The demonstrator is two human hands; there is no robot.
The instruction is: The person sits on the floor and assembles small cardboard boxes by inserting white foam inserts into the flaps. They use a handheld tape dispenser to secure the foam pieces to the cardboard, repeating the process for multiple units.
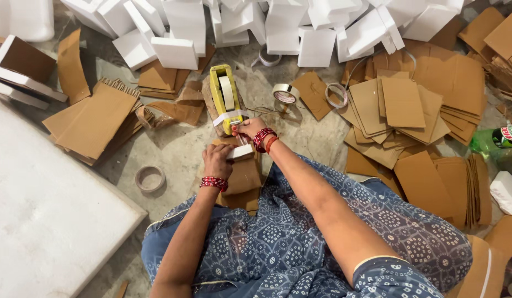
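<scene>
I am taping up a small packet: my left hand (216,160) presses closed over the cardboard-wrapped packet (242,165) on the floor before my knees, while my right hand (248,128) pinches the tape end at the yellow tape dispenser (224,96) just beyond it. Next, I judge, the strip must be drawn taut across the flap. The packet looks brown, flat-sided, with a white foam edge showing on top.

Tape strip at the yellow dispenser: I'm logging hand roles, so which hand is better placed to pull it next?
Probably the right hand: it is at the dispenser. The left hand rests on the small white block.
</scene>
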